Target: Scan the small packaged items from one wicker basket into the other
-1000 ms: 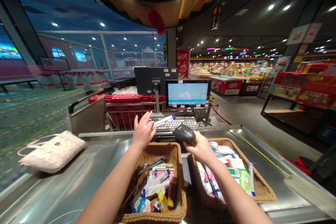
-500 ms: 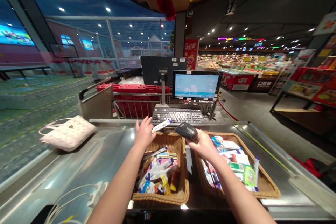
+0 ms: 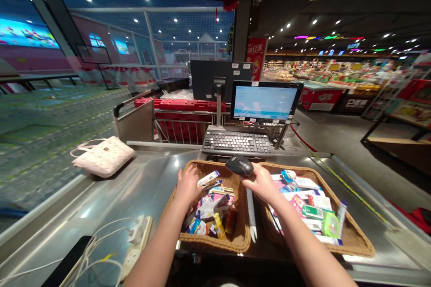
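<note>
Wicker baskets (image 3: 215, 245) side by side, heaped with small packaged goods (image 3: 207, 215)

I'm watching through one head-worn camera, and it's looking forward and down from just above the person's arms. It's facing along a stainless checkout counter (image 3: 158, 166), keeping the left hand (image 3: 187, 186) and right hand (image 3: 261, 184) close in at lower centre of the frame. A wicker basket (image 3: 215, 244) and a second wicker basket (image 3: 353, 237) are sitting nearby along the bottom. A till monitor (image 3: 264, 102) is showing farther off at upper centre, a netted fence (image 3: 151, 31) is spanning the upper left, and distant produce displays (image 3: 326, 74) are stretching across the upper right.
</note>
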Action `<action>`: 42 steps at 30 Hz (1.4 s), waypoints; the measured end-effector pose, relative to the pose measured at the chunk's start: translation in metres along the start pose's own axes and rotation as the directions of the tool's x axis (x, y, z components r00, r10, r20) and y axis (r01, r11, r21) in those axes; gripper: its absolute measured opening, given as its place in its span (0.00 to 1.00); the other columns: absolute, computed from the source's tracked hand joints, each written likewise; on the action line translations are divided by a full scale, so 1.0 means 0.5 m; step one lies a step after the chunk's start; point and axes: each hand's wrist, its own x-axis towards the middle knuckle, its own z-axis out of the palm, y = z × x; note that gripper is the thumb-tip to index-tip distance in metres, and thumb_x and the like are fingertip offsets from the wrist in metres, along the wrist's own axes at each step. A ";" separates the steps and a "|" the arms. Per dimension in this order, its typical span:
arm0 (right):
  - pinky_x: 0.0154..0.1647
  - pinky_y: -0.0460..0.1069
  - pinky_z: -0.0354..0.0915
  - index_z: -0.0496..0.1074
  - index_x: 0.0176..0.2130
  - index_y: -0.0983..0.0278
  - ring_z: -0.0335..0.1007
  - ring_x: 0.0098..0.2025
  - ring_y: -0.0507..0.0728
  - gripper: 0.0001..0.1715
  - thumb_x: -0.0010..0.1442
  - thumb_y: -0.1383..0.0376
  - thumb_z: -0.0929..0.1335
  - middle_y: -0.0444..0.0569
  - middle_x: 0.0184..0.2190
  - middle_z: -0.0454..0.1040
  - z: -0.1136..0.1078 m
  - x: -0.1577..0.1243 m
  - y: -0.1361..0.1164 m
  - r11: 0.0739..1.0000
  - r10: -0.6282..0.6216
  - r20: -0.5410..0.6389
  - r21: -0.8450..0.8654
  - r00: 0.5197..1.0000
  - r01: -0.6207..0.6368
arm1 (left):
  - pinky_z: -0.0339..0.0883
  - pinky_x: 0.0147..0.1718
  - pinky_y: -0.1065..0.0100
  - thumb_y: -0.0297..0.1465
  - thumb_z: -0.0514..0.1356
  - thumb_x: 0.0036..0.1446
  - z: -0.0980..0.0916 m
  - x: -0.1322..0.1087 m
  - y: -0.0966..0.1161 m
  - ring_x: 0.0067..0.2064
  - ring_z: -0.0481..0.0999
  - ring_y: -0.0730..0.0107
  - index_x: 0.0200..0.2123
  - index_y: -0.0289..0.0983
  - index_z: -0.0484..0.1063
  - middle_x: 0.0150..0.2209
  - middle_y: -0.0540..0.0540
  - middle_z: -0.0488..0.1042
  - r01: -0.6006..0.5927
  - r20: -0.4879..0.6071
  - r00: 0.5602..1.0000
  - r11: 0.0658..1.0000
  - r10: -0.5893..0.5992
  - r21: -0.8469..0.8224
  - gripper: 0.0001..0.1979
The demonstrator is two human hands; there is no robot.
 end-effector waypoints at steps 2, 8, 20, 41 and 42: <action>0.43 0.52 0.65 0.74 0.33 0.63 0.72 0.38 0.60 0.08 0.50 0.67 0.67 0.48 0.34 0.77 0.007 0.001 -0.001 1.000 0.006 0.004 -0.001 1.000 -0.006 | 0.45 0.63 0.41 0.30 0.60 0.52 0.017 -0.009 -0.005 0.66 0.58 0.50 0.40 0.36 0.77 0.61 0.38 0.67 0.011 0.034 0.999 1.000 -0.011 0.000 0.12; 0.43 0.52 0.65 0.74 0.34 0.63 0.72 0.38 0.59 0.08 0.50 0.66 0.68 0.48 0.34 0.78 0.021 0.004 -0.004 1.000 0.024 0.012 -0.009 1.000 -0.024 | 0.44 0.63 0.42 0.36 0.61 0.52 0.065 -0.031 -0.016 0.64 0.61 0.48 0.46 0.37 0.77 0.55 0.36 0.73 0.002 0.099 0.995 1.000 -0.003 0.011 0.18; 0.39 0.50 0.65 0.71 0.31 0.63 0.70 0.36 0.58 0.04 0.51 0.67 0.67 0.48 0.33 0.75 -0.013 -0.030 0.019 0.997 0.069 -0.054 0.020 0.996 -0.068 | 0.46 0.62 0.38 0.36 0.59 0.56 0.068 -0.027 -0.005 0.65 0.60 0.48 0.35 0.39 0.78 0.59 0.39 0.70 0.023 0.022 1.000 0.993 -0.021 -0.113 0.09; 0.42 0.53 0.67 0.77 0.34 0.66 0.73 0.35 0.60 0.14 0.51 0.58 0.68 0.50 0.31 0.78 -0.309 -0.200 0.154 0.931 0.263 -0.460 -0.110 0.848 -0.349 | 0.42 0.64 0.38 0.32 0.56 0.59 0.068 0.051 0.474 0.67 0.55 0.49 0.35 0.39 0.77 0.63 0.42 0.64 -0.579 0.062 0.759 0.715 0.648 -0.391 0.09; 0.43 0.53 0.67 0.77 0.34 0.66 0.74 0.36 0.60 0.15 0.52 0.58 0.68 0.50 0.32 0.79 -0.317 -0.206 0.158 0.929 0.268 -0.461 -0.109 0.846 -0.354 | 0.41 0.64 0.39 0.32 0.55 0.60 0.076 0.056 0.494 0.67 0.55 0.49 0.35 0.39 0.77 0.64 0.42 0.63 -0.587 0.071 0.750 0.712 0.657 -0.385 0.10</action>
